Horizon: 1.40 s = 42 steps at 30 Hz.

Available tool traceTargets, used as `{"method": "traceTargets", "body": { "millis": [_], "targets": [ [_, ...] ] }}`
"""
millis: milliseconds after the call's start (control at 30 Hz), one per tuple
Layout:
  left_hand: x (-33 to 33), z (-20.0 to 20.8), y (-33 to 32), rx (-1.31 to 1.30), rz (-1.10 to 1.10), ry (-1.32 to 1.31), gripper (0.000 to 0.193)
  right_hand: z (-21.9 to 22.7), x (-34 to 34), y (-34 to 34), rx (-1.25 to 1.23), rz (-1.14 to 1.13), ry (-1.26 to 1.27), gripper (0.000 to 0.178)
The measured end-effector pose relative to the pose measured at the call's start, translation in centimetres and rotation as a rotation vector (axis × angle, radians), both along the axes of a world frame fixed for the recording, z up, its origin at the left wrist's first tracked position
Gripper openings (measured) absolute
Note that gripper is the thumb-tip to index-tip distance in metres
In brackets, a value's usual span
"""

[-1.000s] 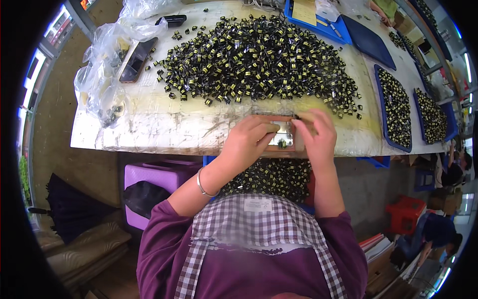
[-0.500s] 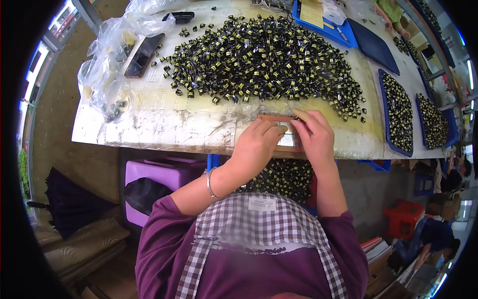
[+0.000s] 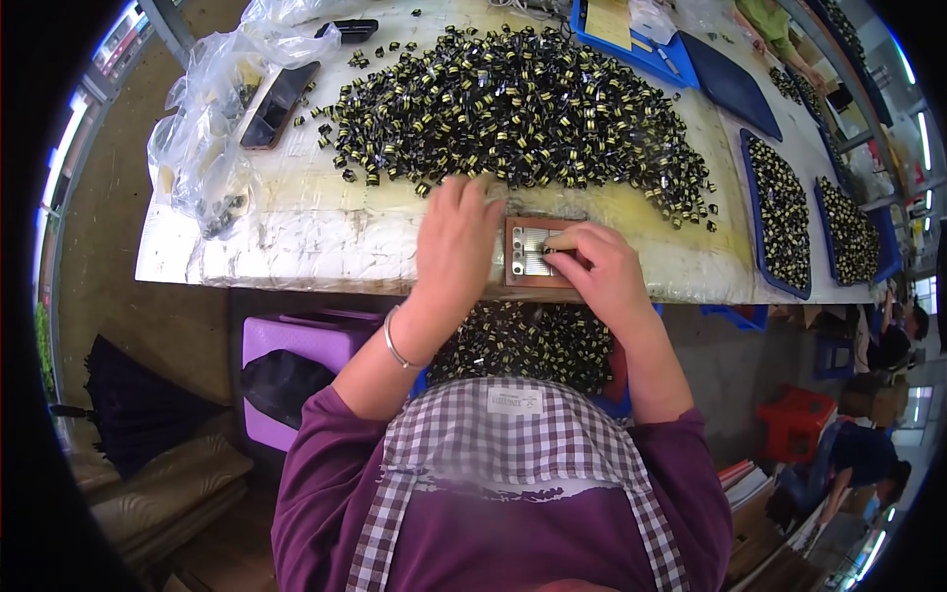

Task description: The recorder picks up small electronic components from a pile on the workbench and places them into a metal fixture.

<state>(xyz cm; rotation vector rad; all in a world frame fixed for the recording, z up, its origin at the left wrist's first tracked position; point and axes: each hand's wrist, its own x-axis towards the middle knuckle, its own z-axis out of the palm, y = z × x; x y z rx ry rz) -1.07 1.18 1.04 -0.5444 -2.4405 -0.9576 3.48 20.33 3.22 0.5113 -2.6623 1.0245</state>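
A small metal jig plate (image 3: 531,240) on a reddish-brown base (image 3: 512,276) lies near the table's front edge. My right hand (image 3: 604,268) is over its right side, thumb and forefinger pinched on a small black-and-yellow part (image 3: 548,251) at the plate, mostly covered by the fingers. To the left of the jig, my left hand (image 3: 456,237) reaches forward with its fingers stretched out, the tips at the near edge of a large pile of black-and-yellow parts (image 3: 523,109). Those fingertips look slightly blurred, and nothing shows in them.
A phone (image 3: 280,105) and a clear plastic bag (image 3: 202,128) lie at the left. Blue trays of parts (image 3: 779,212) stand at the right, a blue tray with papers (image 3: 636,44) at the back. More parts (image 3: 528,345) sit below the table edge. Another person's arm (image 3: 779,39) is far right.
My left hand has left the jig and moved left and forward to the pile. The right hand has drawn back slightly toward me, uncovering the metal plate. The view has shifted a little.
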Motion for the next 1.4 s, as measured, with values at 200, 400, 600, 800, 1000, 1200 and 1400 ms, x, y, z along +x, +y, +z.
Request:
{"method": "traceTargets", "body": {
  "millis": [200, 400, 600, 800, 1000, 1200, 1400],
  "targets": [
    [-1.3, -1.4, 0.1, 0.003, 0.078, 0.023, 0.021, -1.1, 0.1, 0.0, -0.116, -0.006, -0.005, 0.012],
    [-0.6, -1.1, 0.5, 0.092, 0.037, 0.064, 0.022, -2.1, 0.3, -0.1, -0.193, -0.043, 0.034, 0.013],
    [-1.3, -1.4, 0.1, 0.029, 0.077, 0.047, 0.022, 0.5, -3.3, -2.1, 0.006, -0.206, 0.058, 0.013],
    [-0.5, -1.2, -0.6, 0.078, -0.161, 0.057, 0.022, -0.5, -3.8, -1.8, 0.074, -0.179, 0.299, 0.012],
    [-0.2, -0.9, -0.2, 0.029, -0.259, 0.026, 0.024, 0.1, 0.1, 0.2, -0.062, -0.145, -0.047, 0.015],
    [0.1, -0.2, 0.1, 0.070, -0.318, 0.001, 0.023, 0.3, -0.5, 1.4, -0.129, -0.017, -0.151, 0.014],
    [0.9, 1.4, -0.2, 0.212, -0.475, -0.242, 0.023, 0.7, 0.0, 1.6, -0.263, -0.030, -0.339, 0.014]
  ]
}}
